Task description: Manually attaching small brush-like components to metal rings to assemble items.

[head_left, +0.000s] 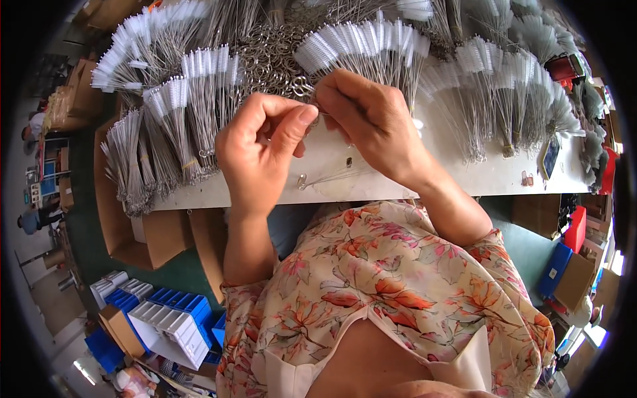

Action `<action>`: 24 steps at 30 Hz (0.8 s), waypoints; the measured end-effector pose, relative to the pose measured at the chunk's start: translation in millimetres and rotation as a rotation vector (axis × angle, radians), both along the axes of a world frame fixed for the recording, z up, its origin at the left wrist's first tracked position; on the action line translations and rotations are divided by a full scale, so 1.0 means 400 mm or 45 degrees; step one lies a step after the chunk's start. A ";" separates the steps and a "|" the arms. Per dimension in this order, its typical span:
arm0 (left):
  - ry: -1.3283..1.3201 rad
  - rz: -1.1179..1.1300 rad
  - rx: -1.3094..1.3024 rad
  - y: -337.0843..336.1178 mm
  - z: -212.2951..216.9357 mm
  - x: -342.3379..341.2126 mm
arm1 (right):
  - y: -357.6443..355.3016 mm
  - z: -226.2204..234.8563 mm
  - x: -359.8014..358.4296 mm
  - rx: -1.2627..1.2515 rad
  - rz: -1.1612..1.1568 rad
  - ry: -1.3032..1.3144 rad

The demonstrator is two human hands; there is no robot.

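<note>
Nearest is the floral blouse (391, 265), and beyond it the white table (497, 178). On its near part lie some thin wires (335, 176). Above these, the left hand (262, 149) pinches a thin metal piece (324, 114) between thumb and forefinger, so the piece is between both hands. The right hand (371, 126) meets it with curled fingers; its fingertips are hidden and I cannot tell what it grips. Just past them is a heap of metal rings (275, 56), with bundled white-bristled wire brushes (371, 43) on both sides.
</note>
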State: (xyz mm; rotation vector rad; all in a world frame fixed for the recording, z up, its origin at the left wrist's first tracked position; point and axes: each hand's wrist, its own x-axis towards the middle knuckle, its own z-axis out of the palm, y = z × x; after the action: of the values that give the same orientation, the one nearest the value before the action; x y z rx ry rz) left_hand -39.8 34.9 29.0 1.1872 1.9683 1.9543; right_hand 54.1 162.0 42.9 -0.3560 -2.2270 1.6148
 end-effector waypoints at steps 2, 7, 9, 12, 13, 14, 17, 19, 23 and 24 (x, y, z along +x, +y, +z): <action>-0.303 -0.243 -0.113 -0.011 -0.003 -0.030 | 0.007 0.007 0.014 -0.050 0.077 -0.030; -0.350 -0.522 0.331 0.010 0.040 -0.078 | 0.009 -0.021 0.025 -0.145 0.267 -0.043; -0.051 -0.240 0.423 0.046 0.069 -0.064 | 0.006 -0.032 0.019 -0.204 0.314 -0.013; 0.202 -0.771 -0.113 0.062 -0.001 -0.020 | -0.006 0.001 0.038 -0.269 0.344 -0.087; 0.200 -0.763 -0.113 0.051 0.001 -0.015 | 0.009 -0.017 0.039 -0.119 0.411 -0.074; 0.048 -0.804 -0.056 0.042 -0.001 -0.010 | 0.013 -0.014 0.044 -0.121 0.408 -0.077; 0.060 -0.876 -0.069 0.006 -0.005 -0.062 | 0.029 -0.001 0.059 -0.324 0.452 -0.258; 0.225 -0.910 -0.136 -0.006 -0.005 -0.067 | 0.024 -0.018 0.065 -0.416 0.469 -0.191; 0.157 -0.730 0.023 -0.013 -0.011 -0.043 | 0.025 0.006 0.071 -0.584 0.547 -0.261; 0.182 -0.714 0.099 -0.011 -0.020 -0.040 | 0.027 0.014 0.075 -0.644 0.554 -0.417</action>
State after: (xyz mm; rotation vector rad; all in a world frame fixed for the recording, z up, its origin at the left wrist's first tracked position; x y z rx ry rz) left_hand -56.0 30.4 20.9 1.7097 1.3999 1.6954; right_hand 84.0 172.9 48.4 -0.2927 -2.1972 2.5242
